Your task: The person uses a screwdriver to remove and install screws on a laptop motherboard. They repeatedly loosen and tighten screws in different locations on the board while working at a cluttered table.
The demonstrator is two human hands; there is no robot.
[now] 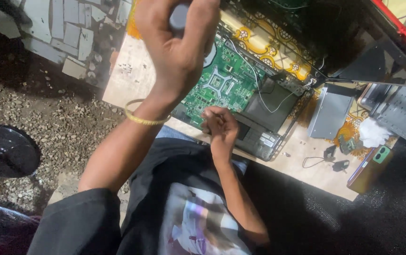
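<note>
Your left hand (177, 42) is raised at the top centre of the frame, fingers curled closed; your right hand (219, 125) sits lower, mid-frame, fingers bent.

We see a pale worktop (132, 75) carrying an opened laptop base (241, 94) with its green board. Beside it lie a grey metal box (329, 113), a white cloth (372, 132) and a small black cable (323, 158).

one head-worn view looks steeply down, close over the hands and the opened laptop (245, 104).
</note>
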